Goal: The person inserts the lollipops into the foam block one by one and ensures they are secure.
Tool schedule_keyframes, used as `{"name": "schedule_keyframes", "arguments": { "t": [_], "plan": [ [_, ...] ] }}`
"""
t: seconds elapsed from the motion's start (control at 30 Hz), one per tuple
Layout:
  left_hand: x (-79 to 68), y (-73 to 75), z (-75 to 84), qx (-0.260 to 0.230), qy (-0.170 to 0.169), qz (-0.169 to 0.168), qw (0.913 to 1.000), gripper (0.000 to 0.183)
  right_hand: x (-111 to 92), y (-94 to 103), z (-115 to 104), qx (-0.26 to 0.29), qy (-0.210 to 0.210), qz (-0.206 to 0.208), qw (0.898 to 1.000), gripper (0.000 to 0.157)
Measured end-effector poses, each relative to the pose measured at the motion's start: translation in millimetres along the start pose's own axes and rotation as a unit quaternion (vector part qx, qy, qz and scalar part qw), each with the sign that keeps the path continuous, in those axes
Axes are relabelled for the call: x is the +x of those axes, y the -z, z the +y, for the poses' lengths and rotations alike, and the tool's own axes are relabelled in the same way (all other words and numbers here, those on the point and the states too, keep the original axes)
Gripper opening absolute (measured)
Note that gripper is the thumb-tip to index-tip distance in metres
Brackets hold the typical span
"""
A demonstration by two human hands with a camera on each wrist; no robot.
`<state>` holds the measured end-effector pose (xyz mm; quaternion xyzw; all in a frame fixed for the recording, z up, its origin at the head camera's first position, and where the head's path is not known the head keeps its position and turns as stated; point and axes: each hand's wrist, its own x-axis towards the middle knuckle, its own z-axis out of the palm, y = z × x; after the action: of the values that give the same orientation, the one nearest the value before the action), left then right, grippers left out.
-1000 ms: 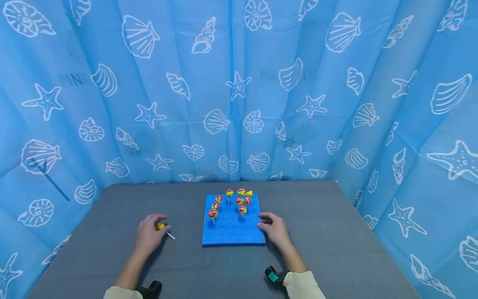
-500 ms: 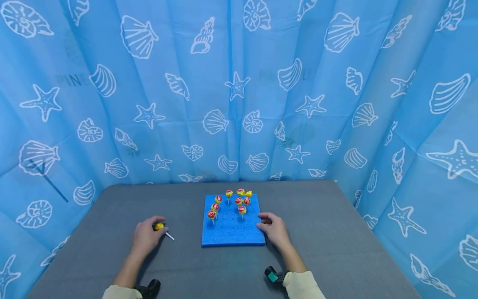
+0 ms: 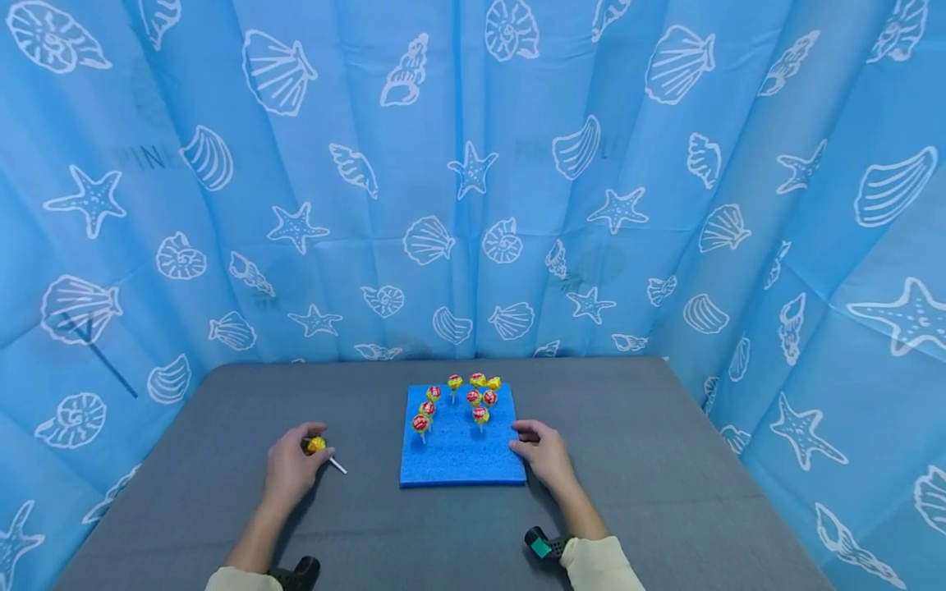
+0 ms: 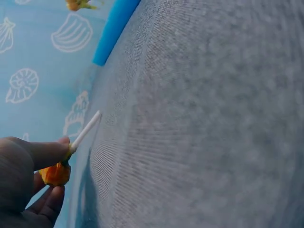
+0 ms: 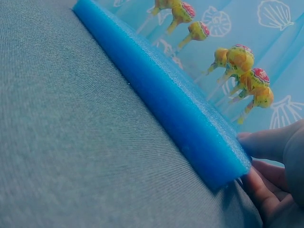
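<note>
My left hand point(image 3: 290, 468) is over the left part of the table and pinches a lollipop point(image 4: 56, 175) by its yellow-orange wrapped head, between thumb and fingertips. The white stick point(image 4: 87, 130) points away from the hand, toward the board side. At the right edge of a square blue foam board point(image 3: 461, 468) is my right hand point(image 3: 545, 455). Its thumb point(image 5: 259, 141) lies on the board's top edge, with the fingers against the side below. Several lollipops point(image 3: 420, 423) with red and yellow wrappers stand upright in the foam, in a left row, at the back and toward the right.
Small holes point(image 3: 463, 450) show in the front part of the foam. A grey cloth-covered table point(image 3: 628, 443) lies under everything. Behind it hangs a blue curtain point(image 3: 473, 271) with white shell prints. Each wrist wears a black camera mount point(image 3: 543, 542).
My left hand has shifted very slightly left, and more of the lollipop's yellow head shows between its fingers. The right hand and the board have stayed in place.
</note>
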<state>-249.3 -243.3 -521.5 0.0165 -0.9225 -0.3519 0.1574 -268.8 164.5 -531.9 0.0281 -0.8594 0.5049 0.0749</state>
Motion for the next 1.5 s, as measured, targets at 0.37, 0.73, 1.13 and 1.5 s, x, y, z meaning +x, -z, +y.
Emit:
{"name": "schedule_keyframes", "arguments": {
  "t": [0.37,0.73,1.13,1.5],
  "plan": [
    [-2.5,-4.1,18.0,-0.013,-0.049,0.071,0.9962,0.058,0.0,-0.2,0.8,-0.009,-0.008,0.003,1.0,0.025],
    [-1.9,-3.0,33.2,-0.038,-0.058,0.118,0.9906,0.054,-0.7,0.5,-1.4,-0.006,-0.003,0.004,1.0,0.025],
    [2.3,10.3,75.6,-0.105,-0.101,0.146,0.9785,0.046,-0.5,0.6,-1.3,-0.009,-0.009,0.009,1.0,0.025],
    [7.5,10.5,116.2,-0.173,-0.171,0.142,0.9596,0.039,-0.2,2.7,-0.7,-0.004,-0.008,-0.004,1.0,0.025]
  ]
}}
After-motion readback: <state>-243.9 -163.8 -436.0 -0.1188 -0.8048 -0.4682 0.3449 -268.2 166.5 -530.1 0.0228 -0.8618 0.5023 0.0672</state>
